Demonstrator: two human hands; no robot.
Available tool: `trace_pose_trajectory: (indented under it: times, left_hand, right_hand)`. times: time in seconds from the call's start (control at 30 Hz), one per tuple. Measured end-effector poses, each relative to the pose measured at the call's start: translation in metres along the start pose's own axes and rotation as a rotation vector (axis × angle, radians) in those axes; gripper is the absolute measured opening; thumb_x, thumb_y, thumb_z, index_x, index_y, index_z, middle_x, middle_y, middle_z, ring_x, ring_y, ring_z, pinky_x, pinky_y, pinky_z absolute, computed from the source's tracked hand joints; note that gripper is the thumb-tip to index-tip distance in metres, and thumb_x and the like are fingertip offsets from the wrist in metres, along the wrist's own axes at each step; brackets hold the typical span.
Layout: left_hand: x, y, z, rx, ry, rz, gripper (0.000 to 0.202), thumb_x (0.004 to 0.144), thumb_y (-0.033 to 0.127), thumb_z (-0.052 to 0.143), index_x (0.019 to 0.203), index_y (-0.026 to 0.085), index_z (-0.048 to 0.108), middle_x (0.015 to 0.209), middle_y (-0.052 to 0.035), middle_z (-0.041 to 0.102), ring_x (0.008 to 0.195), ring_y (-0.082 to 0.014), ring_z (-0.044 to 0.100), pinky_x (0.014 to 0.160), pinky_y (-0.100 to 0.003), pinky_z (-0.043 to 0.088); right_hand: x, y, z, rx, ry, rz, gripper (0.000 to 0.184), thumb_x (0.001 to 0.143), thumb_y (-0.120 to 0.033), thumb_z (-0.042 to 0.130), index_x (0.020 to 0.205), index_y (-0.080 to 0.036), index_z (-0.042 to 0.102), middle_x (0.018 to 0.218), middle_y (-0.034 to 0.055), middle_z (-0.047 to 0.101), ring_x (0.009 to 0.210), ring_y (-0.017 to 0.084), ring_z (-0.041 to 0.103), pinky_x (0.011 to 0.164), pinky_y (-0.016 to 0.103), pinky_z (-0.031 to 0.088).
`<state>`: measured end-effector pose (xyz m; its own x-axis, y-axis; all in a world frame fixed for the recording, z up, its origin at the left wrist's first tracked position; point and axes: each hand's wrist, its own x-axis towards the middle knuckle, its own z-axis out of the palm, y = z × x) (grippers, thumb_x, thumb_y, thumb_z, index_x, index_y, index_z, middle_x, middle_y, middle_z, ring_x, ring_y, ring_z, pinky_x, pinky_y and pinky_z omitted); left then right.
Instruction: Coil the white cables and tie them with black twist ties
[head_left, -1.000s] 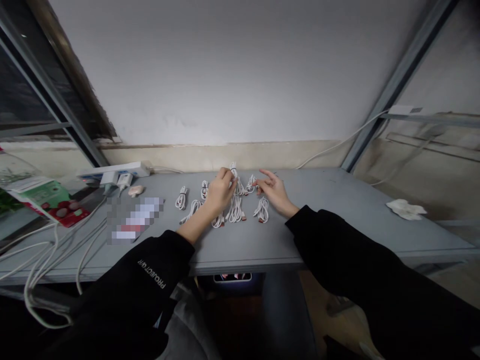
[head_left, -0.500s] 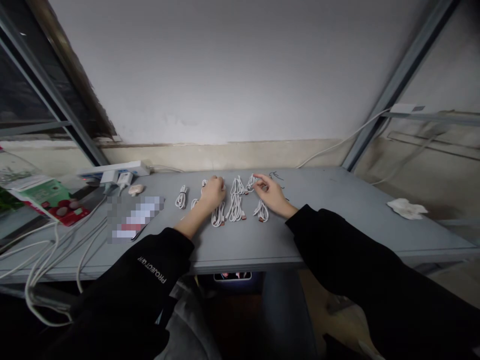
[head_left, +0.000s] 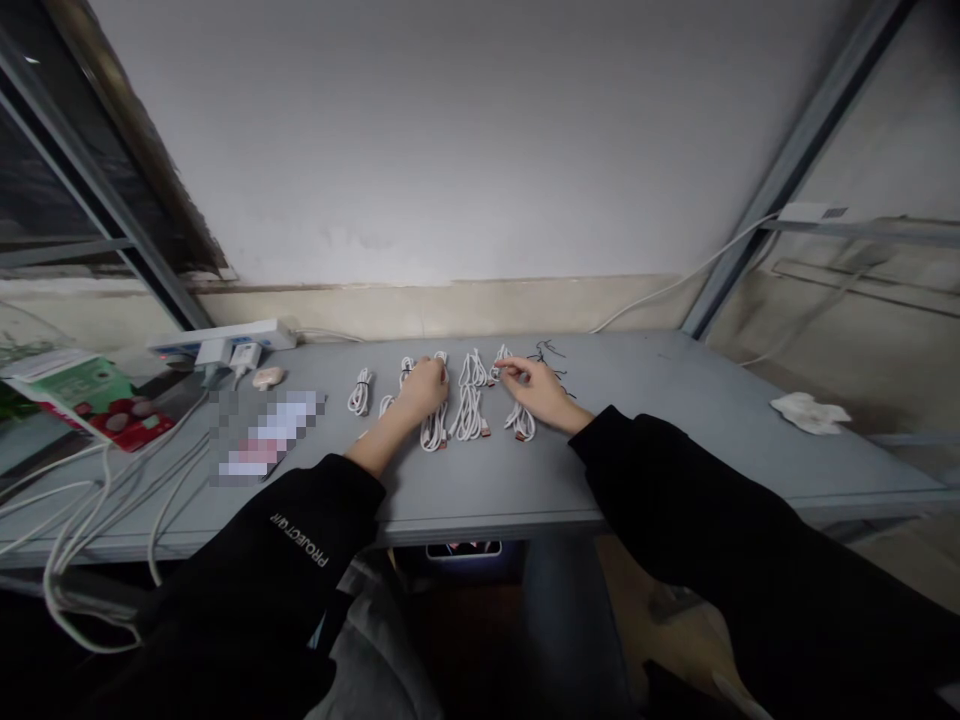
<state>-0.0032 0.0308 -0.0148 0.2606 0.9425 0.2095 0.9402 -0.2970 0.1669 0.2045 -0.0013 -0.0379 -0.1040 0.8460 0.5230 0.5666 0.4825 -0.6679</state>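
Observation:
My left hand [head_left: 425,388] is closed over a coiled white cable [head_left: 442,356], whose end shows above the fingers. The fingers hide most of that coil. My right hand [head_left: 538,388] is open, its fingers loosely curved and apart, with the fingertips at another coiled white cable [head_left: 501,352]. Between the hands lie two white coils, one cable [head_left: 473,368] behind the other cable [head_left: 469,414]. A cable with an orange plug [head_left: 520,422] rests below my right hand. One bound with a dark tie [head_left: 361,392] lies at the left, and others are partly covered by my left forearm.
Loose dark ties [head_left: 551,350] lie behind my right hand. At left are a phone [head_left: 274,435], an earbud case [head_left: 268,378], a power strip [head_left: 270,334] with chargers, and a red-green package [head_left: 112,400]. Crumpled tissue [head_left: 810,413] lies at right on the grey table [head_left: 675,450].
My right hand's fingertips have shifted slightly left over the coil beside them. My left hand stays nearly in place. The whole view has moved a little.

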Motion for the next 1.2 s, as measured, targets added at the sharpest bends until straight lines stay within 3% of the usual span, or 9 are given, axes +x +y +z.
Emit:
trace_pose_trajectory:
  times: [0.23, 0.37, 0.5, 0.6, 0.8, 1.0, 1.2]
  left_hand:
    - [-0.002, 0.003, -0.001, 0.017, -0.026, 0.019, 0.021, 0.084, 0.013, 0.046, 0.099, 0.015, 0.061, 0.105, -0.0145, 0.062, 0.098, -0.0245, 0.063, 0.083, -0.034, 0.048]
    - [-0.007, 0.010, -0.006, -0.032, 0.042, -0.003, 0.025, 0.088, 0.020, 0.047, 0.109, 0.015, 0.060, 0.111, -0.0157, 0.059, 0.099, -0.0257, 0.062, 0.085, -0.036, 0.048]
    - [-0.011, 0.020, -0.011, -0.062, 0.130, 0.158, 0.026, 0.092, 0.029, 0.046, 0.109, 0.016, 0.062, 0.114, -0.0135, 0.062, 0.109, -0.0266, 0.058, 0.094, -0.039, 0.044]
    - [-0.012, 0.025, -0.010, -0.066, 0.070, 0.264, 0.030, 0.096, 0.035, 0.040, 0.103, 0.018, 0.064, 0.108, -0.0109, 0.067, 0.111, -0.0271, 0.057, 0.098, -0.044, 0.040]
    - [-0.014, 0.027, -0.004, -0.053, -0.059, 0.320, 0.045, 0.099, 0.045, 0.030, 0.123, 0.020, 0.058, 0.115, -0.0131, 0.067, 0.117, -0.0288, 0.055, 0.102, -0.051, 0.034]
    - [-0.015, 0.026, -0.001, -0.076, -0.031, 0.355, 0.037, 0.097, 0.036, 0.037, 0.123, 0.023, 0.061, 0.121, -0.0120, 0.066, 0.119, -0.0291, 0.054, 0.103, -0.052, 0.034]
    - [-0.011, 0.025, 0.003, -0.160, 0.012, 0.447, 0.031, 0.092, 0.020, 0.044, 0.114, 0.019, 0.067, 0.120, -0.0110, 0.067, 0.112, -0.0236, 0.061, 0.098, -0.039, 0.044]
  right_hand:
    - [-0.001, -0.009, -0.003, -0.027, -0.094, 0.032, 0.023, 0.082, -0.016, 0.054, 0.096, -0.013, 0.071, 0.084, 0.0072, 0.072, 0.080, 0.019, 0.065, 0.076, 0.033, 0.050]
    - [-0.002, -0.008, -0.003, -0.022, -0.114, 0.029, 0.021, 0.082, -0.015, 0.054, 0.095, -0.014, 0.071, 0.089, 0.0080, 0.073, 0.083, 0.019, 0.066, 0.079, 0.034, 0.051]
    - [-0.002, -0.004, -0.002, -0.008, -0.115, 0.018, 0.020, 0.084, -0.016, 0.054, 0.095, -0.015, 0.070, 0.092, 0.0086, 0.073, 0.086, 0.020, 0.067, 0.083, 0.037, 0.052]
    - [-0.002, -0.004, -0.002, 0.015, -0.125, 0.027, 0.018, 0.084, -0.016, 0.056, 0.096, -0.015, 0.070, 0.096, 0.0097, 0.072, 0.090, 0.021, 0.067, 0.089, 0.040, 0.051]
    - [-0.002, -0.007, -0.002, 0.117, -0.226, 0.101, 0.019, 0.090, -0.027, 0.057, 0.102, -0.019, 0.070, 0.109, 0.0099, 0.071, 0.103, 0.023, 0.065, 0.098, 0.048, 0.048]
    - [-0.001, -0.005, 0.000, 0.212, -0.300, 0.169, 0.026, 0.091, -0.031, 0.057, 0.114, -0.024, 0.066, 0.124, 0.0075, 0.066, 0.119, 0.026, 0.059, 0.108, 0.053, 0.040]
    - [-0.002, -0.006, 0.002, 0.386, -0.335, 0.247, 0.051, 0.090, -0.031, 0.059, 0.138, -0.019, 0.049, 0.120, 0.0123, 0.067, 0.118, 0.026, 0.060, 0.109, 0.051, 0.041]
